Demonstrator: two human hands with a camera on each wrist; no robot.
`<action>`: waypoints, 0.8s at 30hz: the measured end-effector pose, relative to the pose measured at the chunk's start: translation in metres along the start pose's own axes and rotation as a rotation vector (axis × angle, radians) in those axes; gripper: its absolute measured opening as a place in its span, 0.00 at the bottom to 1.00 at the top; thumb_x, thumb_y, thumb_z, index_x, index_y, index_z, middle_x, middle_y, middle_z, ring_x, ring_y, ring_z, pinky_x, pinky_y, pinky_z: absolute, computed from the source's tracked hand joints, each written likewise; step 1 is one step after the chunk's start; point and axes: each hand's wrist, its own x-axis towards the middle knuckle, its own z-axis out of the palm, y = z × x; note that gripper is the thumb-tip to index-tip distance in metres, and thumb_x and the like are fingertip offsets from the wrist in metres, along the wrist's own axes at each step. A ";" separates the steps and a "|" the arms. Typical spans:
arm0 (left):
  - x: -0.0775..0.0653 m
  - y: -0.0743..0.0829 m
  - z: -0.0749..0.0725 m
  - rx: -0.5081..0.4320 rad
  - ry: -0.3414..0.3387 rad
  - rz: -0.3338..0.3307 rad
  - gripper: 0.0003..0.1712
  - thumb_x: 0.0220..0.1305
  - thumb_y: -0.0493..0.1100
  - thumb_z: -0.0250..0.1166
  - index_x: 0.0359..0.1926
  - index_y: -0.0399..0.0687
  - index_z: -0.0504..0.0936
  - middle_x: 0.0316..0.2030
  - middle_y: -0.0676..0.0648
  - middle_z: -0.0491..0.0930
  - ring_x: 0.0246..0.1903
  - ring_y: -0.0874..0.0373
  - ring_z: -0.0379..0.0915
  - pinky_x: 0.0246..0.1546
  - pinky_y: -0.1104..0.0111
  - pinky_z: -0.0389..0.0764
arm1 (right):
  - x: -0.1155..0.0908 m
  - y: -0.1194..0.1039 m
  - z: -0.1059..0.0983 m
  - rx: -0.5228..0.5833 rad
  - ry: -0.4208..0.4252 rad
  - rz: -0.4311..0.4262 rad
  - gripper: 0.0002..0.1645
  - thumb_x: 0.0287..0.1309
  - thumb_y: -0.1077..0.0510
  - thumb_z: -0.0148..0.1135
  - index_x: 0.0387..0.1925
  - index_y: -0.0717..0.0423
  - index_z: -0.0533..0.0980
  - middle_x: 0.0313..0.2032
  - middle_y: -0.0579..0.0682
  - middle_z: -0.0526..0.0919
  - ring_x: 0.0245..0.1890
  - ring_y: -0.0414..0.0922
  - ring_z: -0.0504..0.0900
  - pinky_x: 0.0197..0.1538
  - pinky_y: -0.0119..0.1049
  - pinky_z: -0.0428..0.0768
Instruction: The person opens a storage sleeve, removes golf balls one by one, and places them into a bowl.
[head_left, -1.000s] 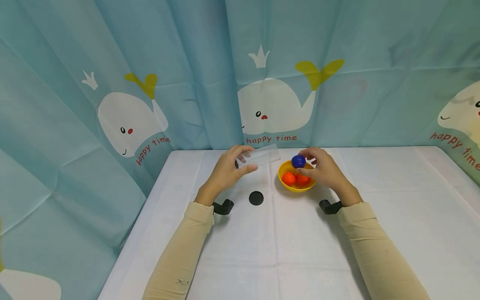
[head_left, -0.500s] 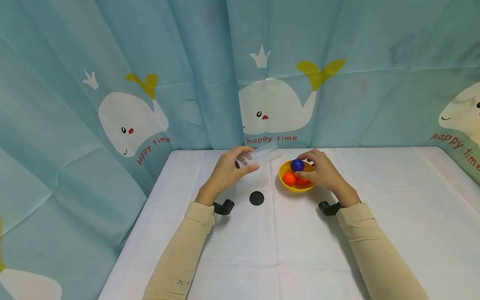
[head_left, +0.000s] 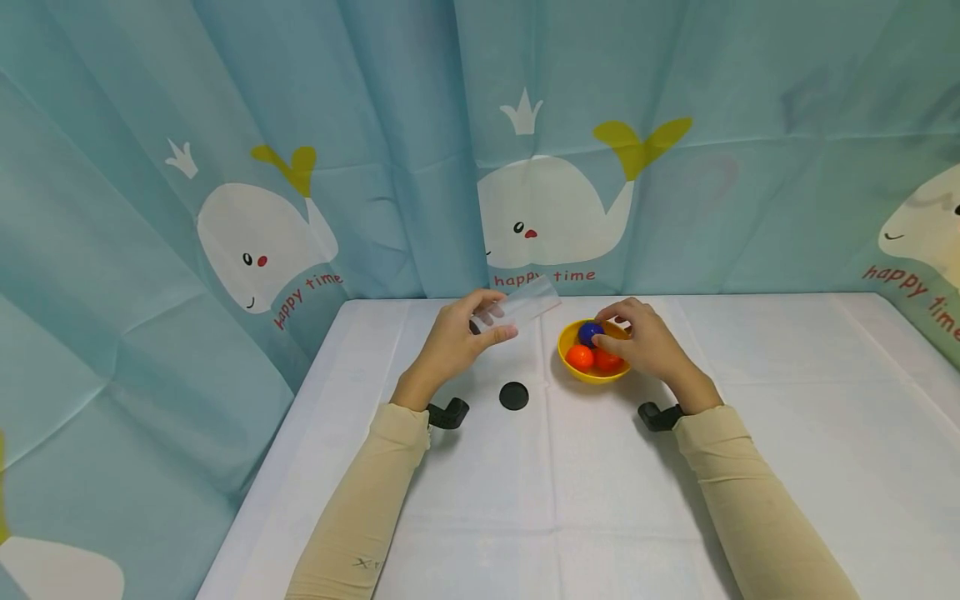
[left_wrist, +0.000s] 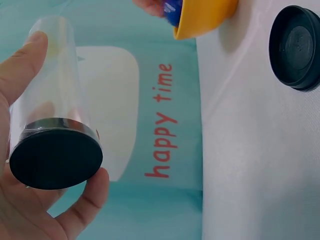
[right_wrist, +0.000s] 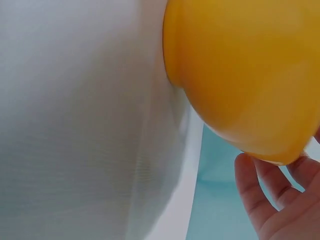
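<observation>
My left hand (head_left: 457,337) holds a clear plastic tube (head_left: 525,302) tilted above the table's back edge. A black cap (left_wrist: 56,159) closes the tube's near end in the left wrist view, with thumb and fingers curled round the wall. My right hand (head_left: 648,337) pinches a blue ball (head_left: 590,334) inside the yellow bowl (head_left: 592,379). Two orange balls (head_left: 580,357) lie in the bowl, one partly behind the right thumb. In the right wrist view the bowl hides the balls, and several fingertips (right_wrist: 245,167) show at its rim.
A round black lid (head_left: 513,396) lies on the white tablecloth (head_left: 555,500) between the forearms, left of the bowl. A blue curtain (head_left: 405,167) with whale prints hangs right behind the table. Black wrist mounts (head_left: 448,414) stick inward from both wrists.
The right hand has lowered the blue ball from above the bowl's rim down into the bowl. In the left hand, the far end of the tube has tipped slightly upward.
</observation>
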 end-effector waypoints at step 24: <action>0.001 -0.012 0.009 -0.075 0.032 -0.006 0.31 0.64 0.48 0.74 0.65 0.48 0.73 0.56 0.45 0.81 0.57 0.51 0.82 0.55 0.55 0.82 | -0.005 -0.009 -0.021 0.056 0.070 -0.034 0.19 0.69 0.56 0.62 0.55 0.63 0.77 0.56 0.63 0.78 0.60 0.63 0.72 0.61 0.59 0.76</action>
